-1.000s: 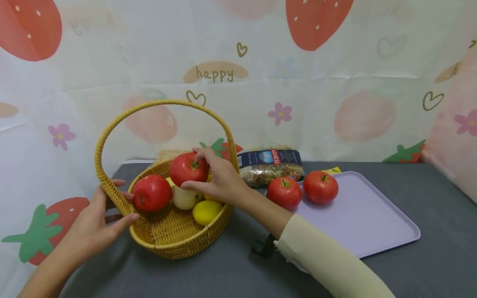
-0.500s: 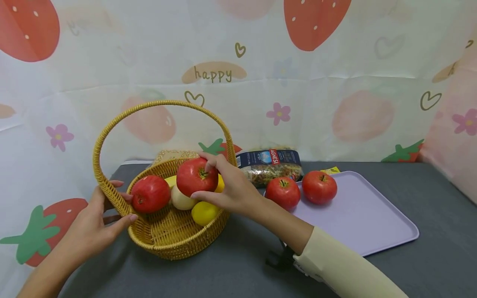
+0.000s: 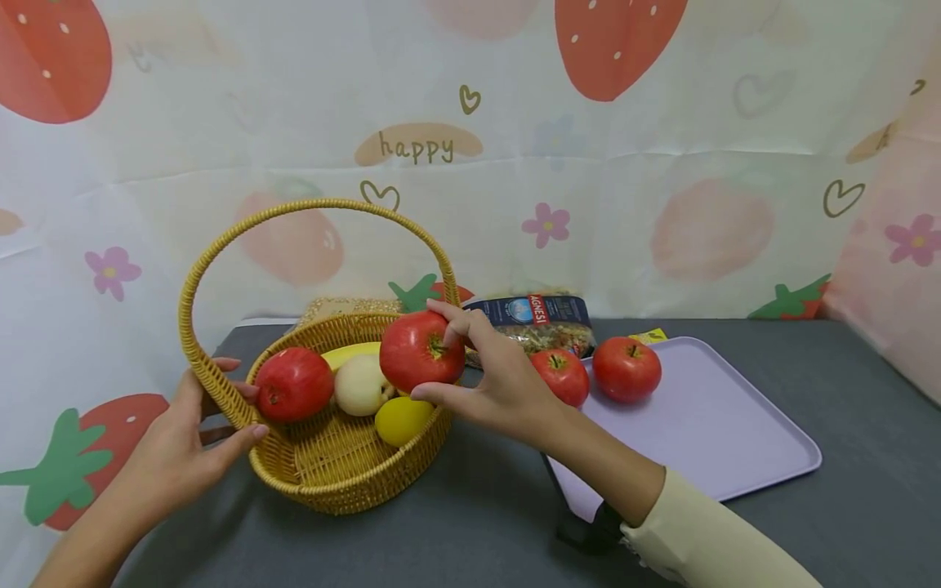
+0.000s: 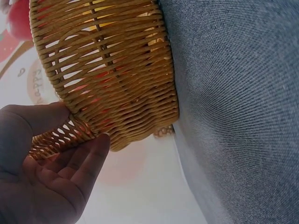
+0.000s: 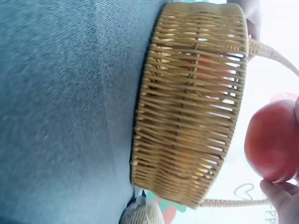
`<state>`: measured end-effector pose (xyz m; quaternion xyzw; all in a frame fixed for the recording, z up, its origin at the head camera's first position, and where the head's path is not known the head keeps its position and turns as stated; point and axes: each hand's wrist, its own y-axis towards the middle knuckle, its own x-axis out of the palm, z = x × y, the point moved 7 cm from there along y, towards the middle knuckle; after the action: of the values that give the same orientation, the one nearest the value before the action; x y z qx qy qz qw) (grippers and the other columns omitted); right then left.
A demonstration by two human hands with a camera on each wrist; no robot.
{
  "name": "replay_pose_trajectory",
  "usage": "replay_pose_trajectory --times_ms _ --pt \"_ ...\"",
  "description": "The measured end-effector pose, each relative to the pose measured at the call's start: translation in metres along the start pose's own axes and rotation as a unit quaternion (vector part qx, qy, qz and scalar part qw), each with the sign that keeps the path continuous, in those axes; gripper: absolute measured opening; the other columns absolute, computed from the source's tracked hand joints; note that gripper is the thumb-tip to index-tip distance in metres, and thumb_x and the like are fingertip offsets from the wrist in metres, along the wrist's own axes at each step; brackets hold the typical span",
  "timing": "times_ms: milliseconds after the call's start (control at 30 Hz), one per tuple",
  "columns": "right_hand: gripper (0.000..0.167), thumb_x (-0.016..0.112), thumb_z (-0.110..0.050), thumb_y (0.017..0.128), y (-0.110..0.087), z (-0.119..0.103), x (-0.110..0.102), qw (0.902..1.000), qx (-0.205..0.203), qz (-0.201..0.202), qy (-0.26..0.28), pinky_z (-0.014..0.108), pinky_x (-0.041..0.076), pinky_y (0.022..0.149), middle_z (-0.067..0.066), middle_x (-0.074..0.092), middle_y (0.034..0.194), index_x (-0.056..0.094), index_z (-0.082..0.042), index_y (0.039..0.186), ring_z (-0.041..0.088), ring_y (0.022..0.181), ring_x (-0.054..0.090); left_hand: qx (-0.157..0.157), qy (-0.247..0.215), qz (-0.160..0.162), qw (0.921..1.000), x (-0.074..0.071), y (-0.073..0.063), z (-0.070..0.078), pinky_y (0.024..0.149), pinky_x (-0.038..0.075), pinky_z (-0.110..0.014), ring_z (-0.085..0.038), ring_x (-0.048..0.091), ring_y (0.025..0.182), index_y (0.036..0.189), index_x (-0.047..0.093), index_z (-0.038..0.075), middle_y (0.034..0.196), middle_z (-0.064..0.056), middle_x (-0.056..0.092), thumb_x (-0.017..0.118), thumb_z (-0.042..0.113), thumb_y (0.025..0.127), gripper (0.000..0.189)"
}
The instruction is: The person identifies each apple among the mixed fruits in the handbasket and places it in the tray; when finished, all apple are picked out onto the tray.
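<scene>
My right hand [image 3: 507,376] pinches a red apple [image 3: 421,353] between thumb and fingers, above the right rim of a yellow wicker basket [image 3: 353,482]. With thumb and fingers, my left hand [image 3: 184,441] grips the basket's left side at the foot of its tall handle; the left wrist view shows the fingers [image 4: 96,156] beneath the woven rim. Inside the basket are a red fruit [image 3: 296,384] on the left, a pale pear-like fruit [image 3: 362,384], a lemon [image 3: 403,420] and a yellow banana-like fruit [image 3: 349,354], partly hidden by the held apple.
To the right, a lilac tray [image 3: 706,416] bears one red apple [image 3: 627,369] and another apple [image 3: 562,376] near its left edge. Behind stands a pasta bag [image 3: 540,318], close to the patterned backdrop cloth [image 3: 588,180]. Grey cloth [image 3: 485,523] covers the table.
My right hand has carried the apple rightward, from over the basket's middle to its right rim, uncovering the pale fruit. The left hand keeps its grip on the basket.
</scene>
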<state>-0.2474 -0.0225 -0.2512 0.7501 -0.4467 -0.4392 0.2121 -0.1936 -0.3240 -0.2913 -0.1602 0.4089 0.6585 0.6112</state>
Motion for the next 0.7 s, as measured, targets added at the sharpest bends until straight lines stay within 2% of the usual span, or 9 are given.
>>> replay_pose_trajectory --times_ms 133,367,433,500,600,667,700 --pt "0.049 0.086 -0.008 0.079 -0.005 -0.001 -0.011 0.9999 0.002 0.013 0.001 0.032 0.053 0.097 0.007 0.047 0.15 0.043 -0.009 0.102 0.021 0.136 0.046 -0.005 -0.002 -0.001 1.0 0.001 0.0 0.0 0.077 0.058 -0.051 -0.046 0.063 0.105 0.144 0.026 -0.001 0.121 -0.025 0.06 0.079 0.003 0.086 0.079" --pt "0.049 0.088 -0.005 0.075 -0.013 -0.004 -0.032 0.9984 -0.005 0.045 -0.033 0.037 0.055 0.095 0.011 0.051 0.147 0.045 -0.007 0.099 0.022 0.135 0.048 -0.002 0.002 0.007 1.0 0.0 -0.002 0.0 0.076 0.059 -0.049 -0.044 0.064 0.104 0.144 0.026 -0.001 0.12 -0.025 0.06 0.079 -0.001 0.085 0.079" --pt "0.049 0.088 -0.007 0.075 -0.016 -0.003 -0.038 0.9978 0.005 0.049 -0.045 0.038 0.053 0.098 0.011 0.051 0.147 0.045 -0.008 0.099 0.022 0.134 0.049 0.001 0.001 0.01 0.9999 0.0 -0.002 -0.001 0.076 0.059 -0.047 -0.042 0.065 0.103 0.144 0.027 -0.001 0.12 -0.024 0.061 0.079 -0.001 0.084 0.079" --pt "0.05 0.088 -0.009 0.075 -0.019 -0.001 -0.045 0.9967 0.015 0.051 -0.06 0.039 0.052 0.098 0.01 0.052 0.146 0.046 -0.009 0.1 0.021 0.134 0.049 0.005 0.004 0.012 0.9999 -0.001 -0.003 -0.002 0.076 0.06 -0.045 -0.03 0.068 0.101 0.144 0.027 0.0 0.119 -0.022 0.061 0.079 0.0 0.084 0.079" --pt "0.051 0.09 -0.009 0.073 -0.026 0.001 -0.056 0.9948 0.024 0.059 -0.08 0.04 0.053 0.098 0.01 0.053 0.145 0.046 -0.009 0.1 0.022 0.132 0.051 0.009 0.002 0.01 0.9999 -0.001 -0.002 -0.003 0.075 0.061 -0.043 -0.024 0.068 0.1 0.144 0.028 0.001 0.12 -0.021 0.062 0.08 0.002 0.085 0.079" --pt "0.052 0.09 -0.008 0.072 -0.031 0.002 -0.063 0.9935 0.024 0.066 -0.089 0.041 0.054 0.095 0.011 0.054 0.144 0.046 -0.008 0.1 0.022 0.131 0.052 0.011 0.003 0.007 0.9999 -0.001 -0.001 -0.003 0.075 0.061 -0.042 -0.025 0.068 0.101 0.144 0.027 0.002 0.12 -0.021 0.062 0.08 0.004 0.085 0.079" --pt "0.052 0.09 -0.007 0.071 -0.033 0.004 -0.067 0.993 0.026 0.071 -0.091 0.041 0.054 0.095 0.011 0.055 0.144 0.046 -0.007 0.099 0.022 0.131 0.053 0.012 0.001 0.006 0.9999 0.0 -0.001 -0.003 0.075 0.061 -0.043 -0.03 0.067 0.102 0.144 0.027 0.002 0.12 -0.021 0.062 0.079 0.004 0.086 0.079"
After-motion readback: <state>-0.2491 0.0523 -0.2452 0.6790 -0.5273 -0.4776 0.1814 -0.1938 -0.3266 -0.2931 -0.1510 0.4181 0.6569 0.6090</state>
